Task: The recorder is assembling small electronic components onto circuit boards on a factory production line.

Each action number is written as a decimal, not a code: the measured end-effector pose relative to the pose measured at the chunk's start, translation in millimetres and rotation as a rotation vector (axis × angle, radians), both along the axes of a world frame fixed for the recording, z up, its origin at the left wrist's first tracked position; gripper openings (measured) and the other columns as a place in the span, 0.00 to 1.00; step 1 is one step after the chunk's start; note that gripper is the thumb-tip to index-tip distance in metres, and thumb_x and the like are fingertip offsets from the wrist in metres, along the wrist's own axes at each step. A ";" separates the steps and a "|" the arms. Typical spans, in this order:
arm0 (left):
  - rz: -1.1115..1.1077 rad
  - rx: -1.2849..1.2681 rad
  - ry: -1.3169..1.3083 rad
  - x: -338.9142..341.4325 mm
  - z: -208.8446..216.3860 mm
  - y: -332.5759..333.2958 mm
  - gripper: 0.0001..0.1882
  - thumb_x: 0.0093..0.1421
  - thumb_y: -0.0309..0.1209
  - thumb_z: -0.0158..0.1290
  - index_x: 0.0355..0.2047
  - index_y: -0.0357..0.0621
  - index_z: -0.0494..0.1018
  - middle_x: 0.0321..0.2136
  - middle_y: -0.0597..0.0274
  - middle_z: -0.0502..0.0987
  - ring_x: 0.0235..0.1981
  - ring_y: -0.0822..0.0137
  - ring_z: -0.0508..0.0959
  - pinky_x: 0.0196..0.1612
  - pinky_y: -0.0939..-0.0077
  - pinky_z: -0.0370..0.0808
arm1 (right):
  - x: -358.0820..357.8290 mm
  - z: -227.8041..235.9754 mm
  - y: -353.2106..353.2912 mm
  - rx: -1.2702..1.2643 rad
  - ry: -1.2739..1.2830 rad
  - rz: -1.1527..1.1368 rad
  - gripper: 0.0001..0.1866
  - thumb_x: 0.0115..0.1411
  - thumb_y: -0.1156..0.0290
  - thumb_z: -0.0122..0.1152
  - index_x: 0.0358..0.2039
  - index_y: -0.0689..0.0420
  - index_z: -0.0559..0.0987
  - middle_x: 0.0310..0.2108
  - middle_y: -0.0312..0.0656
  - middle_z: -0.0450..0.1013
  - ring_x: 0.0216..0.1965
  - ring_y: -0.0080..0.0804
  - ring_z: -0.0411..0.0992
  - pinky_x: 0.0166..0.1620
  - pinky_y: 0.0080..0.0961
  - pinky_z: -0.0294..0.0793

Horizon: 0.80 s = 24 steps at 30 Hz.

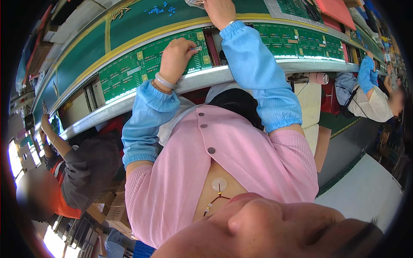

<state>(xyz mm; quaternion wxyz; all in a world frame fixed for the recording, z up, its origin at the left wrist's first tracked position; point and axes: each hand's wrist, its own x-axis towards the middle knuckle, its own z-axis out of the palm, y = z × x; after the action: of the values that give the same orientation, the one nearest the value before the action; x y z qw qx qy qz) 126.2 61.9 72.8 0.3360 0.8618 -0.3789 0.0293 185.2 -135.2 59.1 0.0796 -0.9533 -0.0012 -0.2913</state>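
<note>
My left hand [175, 60] is over a long green circuit board [122, 71], thumb and fingers pinched together at its right end. Something tiny shows at the fingertips beside a pale yellow patch on the board, too small to name. Reaching farther across the bench, my right hand [220, 13] is at the top edge of the picture. Its fingertips are cut off there, next to a clear plastic bag [196, 3] with small parts in it. Blue sleeve covers are on both my forearms.
Loose blue components [162, 9] and small tan parts [120, 14] lie on the green bench top. More circuit boards [279, 41] sit to the right along a metal rail [206, 76]. Other people work at the far left and far right. A red bin [335, 15] stands at the back right.
</note>
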 end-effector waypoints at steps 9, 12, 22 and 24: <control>0.222 -0.271 0.491 29.0 5.4 45.2 0.08 0.51 0.26 0.56 0.33 0.39 0.77 0.25 0.62 0.78 0.26 0.75 0.76 0.31 0.84 0.71 | -31.0 9.7 -14.6 0.335 0.075 0.152 0.06 0.52 0.74 0.52 0.31 0.54 0.74 0.31 0.43 0.70 0.36 0.44 0.68 0.38 0.38 0.68; 0.220 -0.331 0.567 31.4 -4.0 48.6 0.08 0.52 0.27 0.57 0.33 0.37 0.77 0.24 0.63 0.78 0.26 0.78 0.75 0.32 0.86 0.71 | -28.7 19.5 -13.2 0.425 -0.053 0.200 0.04 0.50 0.72 0.55 0.28 0.54 0.76 0.31 0.43 0.70 0.36 0.44 0.68 0.39 0.36 0.68; 0.216 -0.307 0.578 29.2 -2.9 47.1 0.08 0.53 0.26 0.56 0.33 0.34 0.75 0.26 0.66 0.76 0.27 0.79 0.74 0.33 0.88 0.70 | -100.7 9.7 27.6 0.208 0.204 0.577 0.06 0.48 0.71 0.59 0.30 0.53 0.77 0.26 0.37 0.66 0.33 0.37 0.66 0.34 0.31 0.69; 0.219 -0.307 0.580 26.8 -0.7 47.0 0.08 0.53 0.26 0.56 0.33 0.34 0.75 0.26 0.66 0.76 0.27 0.79 0.74 0.33 0.88 0.70 | -100.4 6.5 31.3 0.202 0.245 0.577 0.07 0.47 0.72 0.59 0.29 0.53 0.77 0.27 0.37 0.66 0.33 0.36 0.66 0.34 0.30 0.69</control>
<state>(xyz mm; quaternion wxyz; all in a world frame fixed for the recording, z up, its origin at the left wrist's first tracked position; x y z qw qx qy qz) 153.1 109.0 72.0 0.5501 0.8093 -0.1643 -0.1244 84.8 -103.9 65.5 0.2528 -0.9289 -0.2324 -0.1385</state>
